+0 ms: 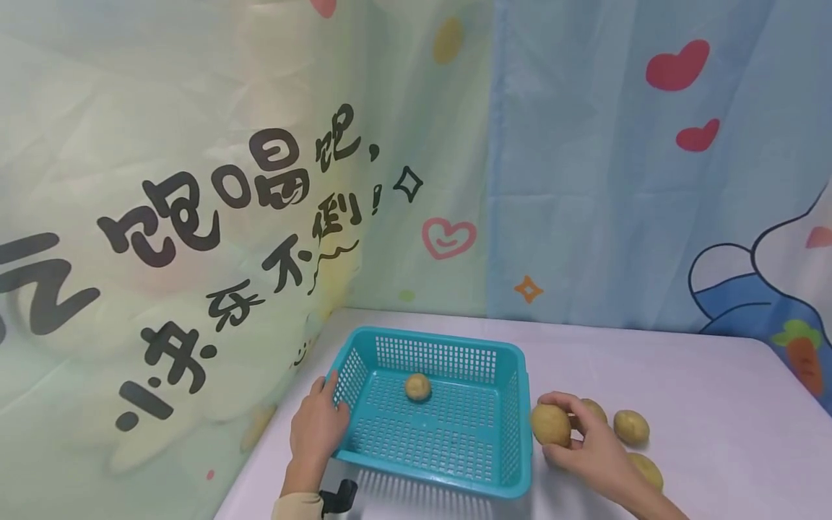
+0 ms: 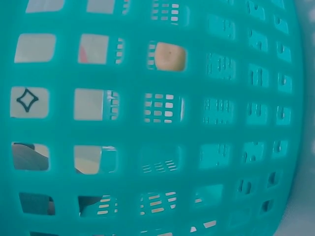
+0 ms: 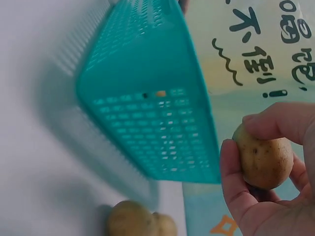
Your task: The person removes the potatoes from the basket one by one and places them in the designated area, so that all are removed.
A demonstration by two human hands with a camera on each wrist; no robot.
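A teal plastic basket (image 1: 510,404) stands on the pale table with one potato (image 1: 418,386) inside it. My left hand (image 1: 318,426) rests flat against the basket's left wall, fingers straight. In the left wrist view the basket wall (image 2: 197,123) fills the frame and the potato (image 2: 170,56) shows through a hole. My right hand (image 1: 588,448) grips a potato (image 1: 551,424) just right of the basket, lifted off the table. The right wrist view shows that held potato (image 3: 263,160) between thumb and fingers, with the basket (image 3: 147,98) beyond.
Three more potatoes (image 1: 630,426) lie on the table (image 1: 715,404) right of the basket, partly behind my right hand; two of them (image 3: 135,219) appear in the right wrist view. A printed curtain (image 1: 195,217) hangs close behind and to the left.
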